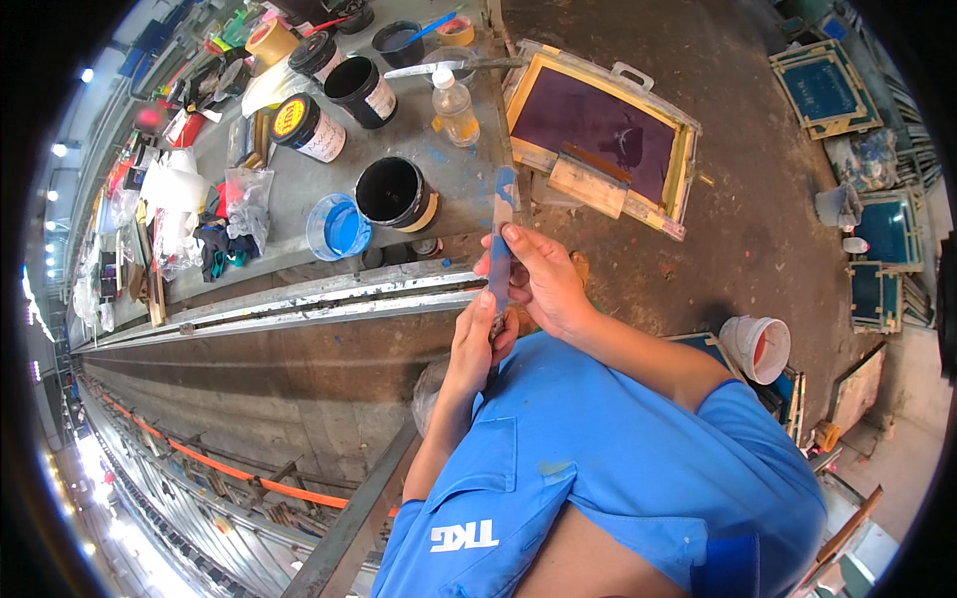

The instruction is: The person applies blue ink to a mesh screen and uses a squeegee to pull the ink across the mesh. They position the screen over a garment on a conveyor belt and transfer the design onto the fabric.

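Upright in front of my chest is a narrow flat ink spatula (504, 204), its blade stained with blue. My left hand (478, 341) is closed round its lower end, where the fingers hide most of the handle. Higher up, my right hand (543, 274) pinches the blade, thumb on the front and fingertips behind. Beyond the hands, on the grey table (289, 214), stand an open black tub (424, 211) and a clear cup of blue ink (344, 229).
A clear bottle (457, 112) and further black tubs (361, 92) stand farther back on the table. A framed printing screen (598, 110) lies beyond, a wooden-handled squeegee (590, 181) on its near edge. Metal rails (329, 299) run along the table's near side. At right is a white bucket (755, 349).
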### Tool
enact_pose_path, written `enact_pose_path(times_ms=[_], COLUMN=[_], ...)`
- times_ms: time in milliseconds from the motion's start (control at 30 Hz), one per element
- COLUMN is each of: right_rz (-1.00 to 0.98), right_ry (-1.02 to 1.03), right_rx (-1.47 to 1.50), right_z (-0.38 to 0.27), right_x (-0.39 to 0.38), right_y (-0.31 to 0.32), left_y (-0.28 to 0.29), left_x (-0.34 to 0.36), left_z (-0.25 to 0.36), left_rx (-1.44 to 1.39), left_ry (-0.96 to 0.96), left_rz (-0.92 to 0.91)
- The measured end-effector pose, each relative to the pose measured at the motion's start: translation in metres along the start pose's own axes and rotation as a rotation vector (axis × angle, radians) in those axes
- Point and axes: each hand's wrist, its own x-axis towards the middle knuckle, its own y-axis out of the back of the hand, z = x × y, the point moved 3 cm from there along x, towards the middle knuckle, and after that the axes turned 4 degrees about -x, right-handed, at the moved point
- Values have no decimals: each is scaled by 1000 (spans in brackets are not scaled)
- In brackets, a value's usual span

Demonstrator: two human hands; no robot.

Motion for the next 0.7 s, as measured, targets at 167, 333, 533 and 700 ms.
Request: enact_pose_path(times_ms=[167,333,533,700], right_rz=[-45,-87,-157,-276], right_ry=[68,83,67,2], right_rx=[0,46,-49,-103], right_z=[5,9,7,-11], right_x=[2,3,6,14], right_y=[-5,-5,1,11], left_y=[9,12,9,7], left_x=[1,2,1,1], left_z=[-6,-7,-1,0], left_rx=[-92,-160,-253,-253], left_ry=[30,64,92,88], left_rz=[-23,-43,-82,-152])
